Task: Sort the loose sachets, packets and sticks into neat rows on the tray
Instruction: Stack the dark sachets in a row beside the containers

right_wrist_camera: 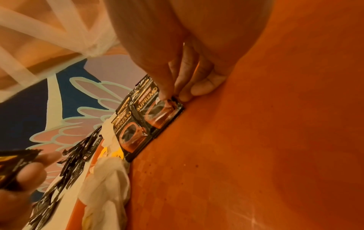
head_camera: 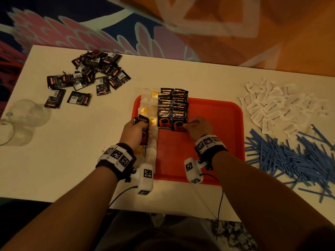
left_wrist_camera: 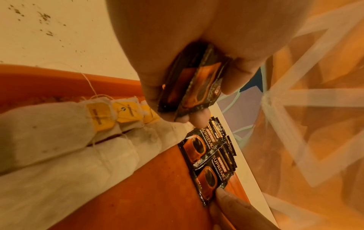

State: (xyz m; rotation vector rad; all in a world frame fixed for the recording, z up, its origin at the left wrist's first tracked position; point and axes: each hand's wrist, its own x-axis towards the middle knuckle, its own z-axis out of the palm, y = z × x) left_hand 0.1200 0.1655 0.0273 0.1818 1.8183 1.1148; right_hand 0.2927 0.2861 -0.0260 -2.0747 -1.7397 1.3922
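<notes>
A red tray (head_camera: 217,127) lies mid-table. Along its left edge run two columns of white tea bags (head_camera: 151,105) with yellow tags. Beside them stand two overlapping columns of black coffee sachets (head_camera: 172,104). My left hand (head_camera: 140,126) hovers over the tea bags and grips a small stack of coffee sachets (left_wrist_camera: 197,87). My right hand (head_camera: 188,125) rests on the tray and pinches the right edge of the nearest sachet (right_wrist_camera: 161,115) in the right column, thumb on top and fingertips (right_wrist_camera: 185,96) at its edge.
A loose heap of black sachets (head_camera: 87,77) lies at the far left. White packets (head_camera: 281,107) are scattered at the right, with blue sticks (head_camera: 293,156) piled below them. Clear glasses (head_camera: 23,120) stand at the table's left edge. The tray's right half is bare.
</notes>
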